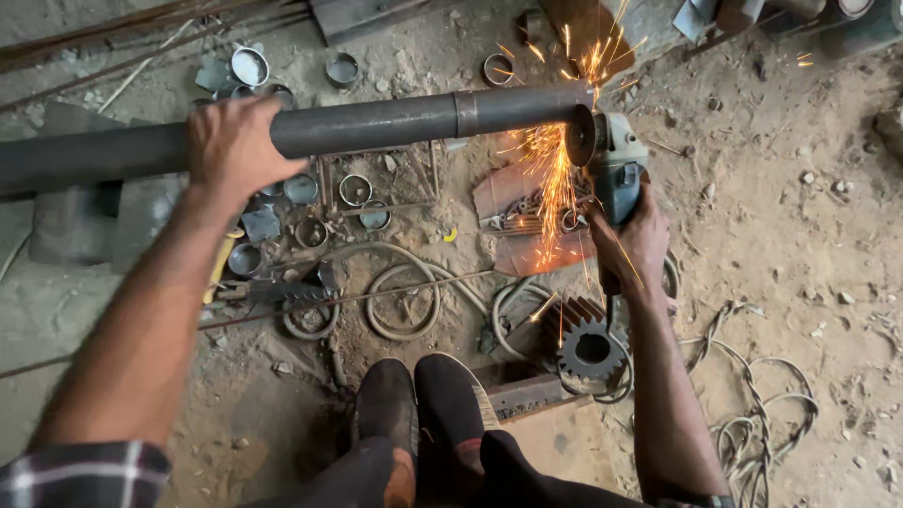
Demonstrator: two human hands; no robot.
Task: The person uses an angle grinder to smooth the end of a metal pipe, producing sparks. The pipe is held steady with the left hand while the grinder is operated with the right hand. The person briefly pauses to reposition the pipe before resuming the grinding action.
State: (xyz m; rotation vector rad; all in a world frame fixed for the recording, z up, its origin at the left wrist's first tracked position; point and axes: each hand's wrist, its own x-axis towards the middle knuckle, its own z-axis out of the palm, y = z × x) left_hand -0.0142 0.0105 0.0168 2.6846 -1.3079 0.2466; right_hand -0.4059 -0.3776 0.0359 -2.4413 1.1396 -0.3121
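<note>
A long dark steel pipe (pixel 376 124) lies across the view, with a welded collar near its right end. My left hand (pixel 235 146) rests on top of the pipe and grips it. My right hand (pixel 632 240) holds a grey-green angle grinder (pixel 616 160). Its disc (pixel 580 134) touches the pipe's right end, and orange sparks (pixel 555 179) spray down and up from the contact. My two dark shoes (pixel 423 404) sit at the bottom centre.
Short cut pipe rings (pixel 356 190) and metal scraps litter the dirt floor under the pipe. A toothed gear (pixel 591 350) lies by my right forearm. Coiled cable (pixel 404 301) and loose wire (pixel 762 414) lie on the ground. Rods (pixel 113 33) lie at top left.
</note>
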